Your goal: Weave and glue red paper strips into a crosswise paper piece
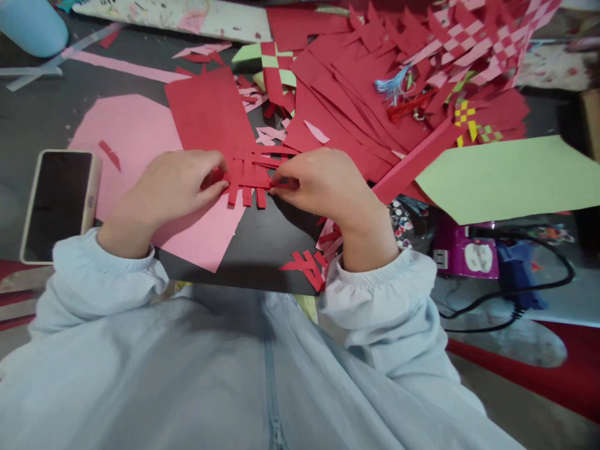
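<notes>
Between my two hands lies a small lattice of interlaced red paper strips [247, 175], its loose ends sticking out toward me and to the right. My left hand [180, 181] pinches the lattice's left edge between thumb and fingers. On the other side, my right hand [323, 181] has its thumb and fingers closed on the right-hand strip ends. Beneath the work are a red paper sheet [210, 112] and a large pink paper sheet [135, 125], partly covered by my left hand and forearm.
A phone [59, 206] lies at the left, with a blue cup [35, 25] behind. Red sheets [337, 106] and woven paper pieces [469, 37] pile up at the back right. Nearer right are a green sheet [510, 178], a purple box [464, 253] and a black cable [553, 284].
</notes>
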Demonstrator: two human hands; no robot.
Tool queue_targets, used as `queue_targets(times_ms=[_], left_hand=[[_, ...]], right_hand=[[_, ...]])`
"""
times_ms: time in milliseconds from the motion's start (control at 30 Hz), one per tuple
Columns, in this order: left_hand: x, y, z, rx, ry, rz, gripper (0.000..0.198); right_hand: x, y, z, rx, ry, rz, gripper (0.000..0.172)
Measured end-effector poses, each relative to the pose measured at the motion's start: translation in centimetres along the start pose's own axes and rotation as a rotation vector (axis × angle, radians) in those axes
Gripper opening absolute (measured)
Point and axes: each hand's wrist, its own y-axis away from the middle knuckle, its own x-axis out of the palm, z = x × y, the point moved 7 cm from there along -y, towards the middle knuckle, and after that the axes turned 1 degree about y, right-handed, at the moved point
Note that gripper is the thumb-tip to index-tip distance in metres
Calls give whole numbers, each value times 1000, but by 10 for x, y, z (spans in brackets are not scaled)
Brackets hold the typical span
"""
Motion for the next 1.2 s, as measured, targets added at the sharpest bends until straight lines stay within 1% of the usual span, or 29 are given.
queue_targets(times_ms=[333,433,500,667,733,767,800,833,867,1000,1100,1200], left_hand=[[4,-4,8,-14,13,-134,25],[4,-3,7,-43,-21,-140,29],[2,-2,6,-53,-18,-141,29],[-11,4,1,-52,116,-174,30],[-14,5,0,-58,133,-169,29],[-12,4,-1,-50,127,-145,29],[-8,3,-3,-24,118,-90,30],[-6,3,-3,-16,100,-73,31],[-7,2,-1,-30,75,-106,32],[1,0,1,-32,15,-68,41],[4,-1,1,-50,33,-27,40],[6,-1,-1,-80,103,5,36]], right_hand=[[2,0,0,9,-2,-1,27],[2,0,1,7,4,3,27],[2,0,1,4,11,12,27],[1,-1,4,-11,24,11,29],[0,-1,7,-23,27,5,30],[-1,-1,8,-27,30,1,30],[-1,-1,9,-30,33,-5,31],[-2,-1,10,-32,36,-11,32],[-3,-1,11,-35,37,-17,33],[-7,0,14,-59,35,-68,37],[-9,1,14,-66,35,-91,38],[-10,3,13,-56,39,-89,40]])
